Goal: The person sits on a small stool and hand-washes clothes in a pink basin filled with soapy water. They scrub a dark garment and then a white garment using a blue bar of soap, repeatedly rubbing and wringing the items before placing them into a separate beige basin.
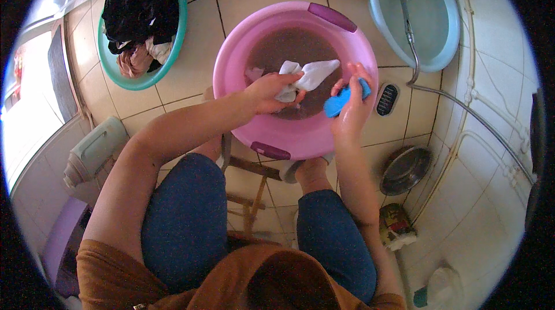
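Note:
A pink plastic basin (230, 41) with purple grips stands on the floor between my feet, partly filled with murky water (277, 45). Over the water, my left hand (273, 93) grips a wet white cloth item, seemingly a sock (318, 75); its pointed end sticks out toward the right. My right hand (353, 110) is at the basin's right side, fingers curled around a blue bar (340, 101) that looks like soap. The bar and the white cloth are apart. Some pale fabric (254, 73) shows in the water at the left, partly behind my left hand.
A green basin (182, 28) at upper left holds black clothes (143, 10) and pale clothes. At upper right, a shower hose (414, 56) runs into a light-blue basin (453, 45) of water. A floor drain (387, 99) and a metal bowl (405, 171) lie to the right.

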`<state>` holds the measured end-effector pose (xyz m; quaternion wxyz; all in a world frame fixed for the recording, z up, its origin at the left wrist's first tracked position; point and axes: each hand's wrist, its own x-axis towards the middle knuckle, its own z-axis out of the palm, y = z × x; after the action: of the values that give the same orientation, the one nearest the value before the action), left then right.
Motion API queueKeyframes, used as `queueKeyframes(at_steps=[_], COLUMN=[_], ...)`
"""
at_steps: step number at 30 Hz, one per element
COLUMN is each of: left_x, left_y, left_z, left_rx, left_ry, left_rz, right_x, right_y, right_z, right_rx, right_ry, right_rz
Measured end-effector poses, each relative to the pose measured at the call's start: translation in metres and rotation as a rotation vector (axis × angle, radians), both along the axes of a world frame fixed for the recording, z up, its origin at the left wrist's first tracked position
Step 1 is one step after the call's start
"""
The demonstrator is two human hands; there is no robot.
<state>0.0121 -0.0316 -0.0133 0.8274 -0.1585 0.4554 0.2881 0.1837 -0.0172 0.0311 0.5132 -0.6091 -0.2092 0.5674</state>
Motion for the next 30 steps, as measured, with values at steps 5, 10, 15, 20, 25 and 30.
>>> queueKeyframes(at_steps=[5,10,15,20,25,30], left_x=[0.012,0.02,0.03,0.03,0.016,0.029], left_y=[-0.003,-0.023,-0.018,-0.02,-0.031,-0.011], left_z=[0.004,0.0,0.012,0.014,0.0,0.024], left_rx=[0.037,0.083,0.053,0.053,0.128,-0.024], left_ry=[-0.076,-0.096,-0.074,-0.188,-0.406,-0.182], left_rz=[0.084,0.031,0.038,0.084,0.164,0.127], right_x=[-0.014,-0.03,-0.031,-0.017,-0.031,-0.031], right_y=[-0.004,0.006,-0.008,0.01,-0.012,-0.014], right_z=[-0.004,-0.041,-0.03,-0.051,-0.026,-0.038], right_rx=[0.632,0.34,0.542,0.107,0.412,0.603], right_ry=[-0.656,-0.96,-0.823,-0.791,-0.618,-1.03], right_rz=[0.42,0.565,0.558,0.583,0.593,0.637])
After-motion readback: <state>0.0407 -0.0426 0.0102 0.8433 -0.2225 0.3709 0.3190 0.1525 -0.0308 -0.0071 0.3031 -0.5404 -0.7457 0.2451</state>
